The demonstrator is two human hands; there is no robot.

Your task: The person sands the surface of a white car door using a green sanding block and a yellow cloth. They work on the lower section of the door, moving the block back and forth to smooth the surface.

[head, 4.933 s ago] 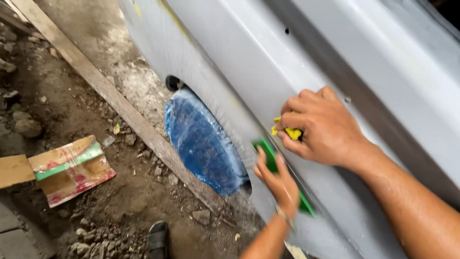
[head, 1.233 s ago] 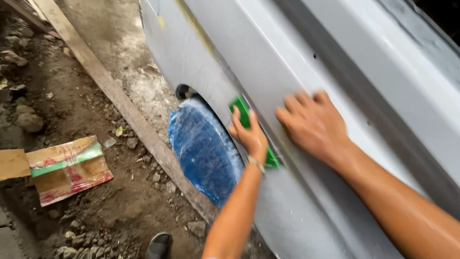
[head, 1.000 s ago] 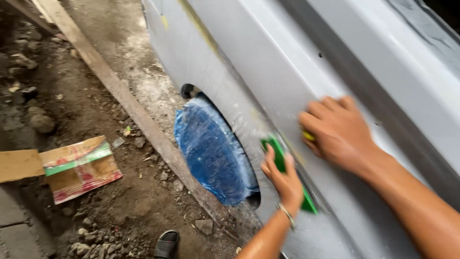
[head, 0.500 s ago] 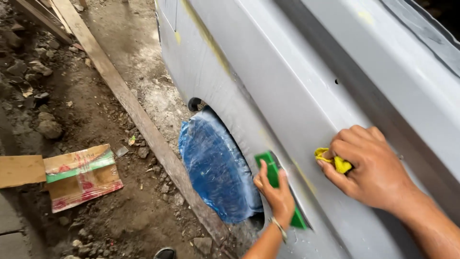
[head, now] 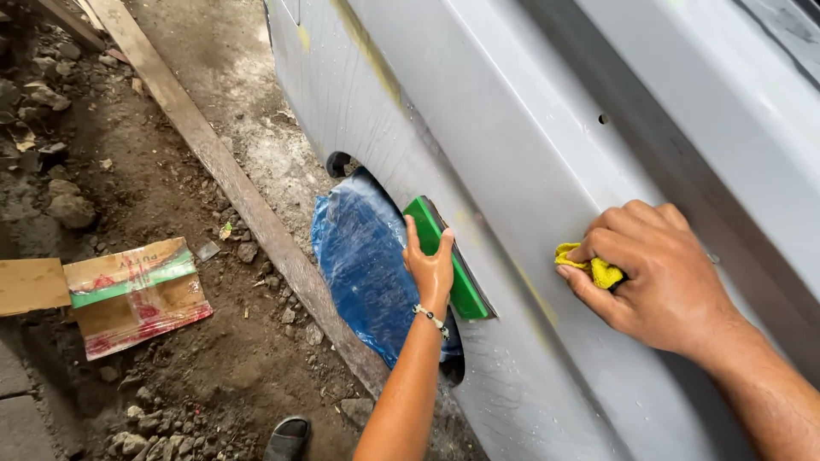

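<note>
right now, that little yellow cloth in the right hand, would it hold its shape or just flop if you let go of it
The yellow cloth is bunched small under the right hand, so it is probably soft and floppy. It nearly vanishes under the fingers, which suggests it is light. Pressed on the sloping grey car panel, which shows droplets, it may be damp and would likely slide or drop.

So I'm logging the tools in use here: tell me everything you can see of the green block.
The green block is a long, flat, bright green slab with squared edges and a dark underside, rubber or foam by its look. It lies flat against the grey vehicle panel, just above the wheel arch, running diagonally. The left hand presses on it, fingers spread over its upper end; its lower end shows beyond the palm. No wear is discernible.
</note>
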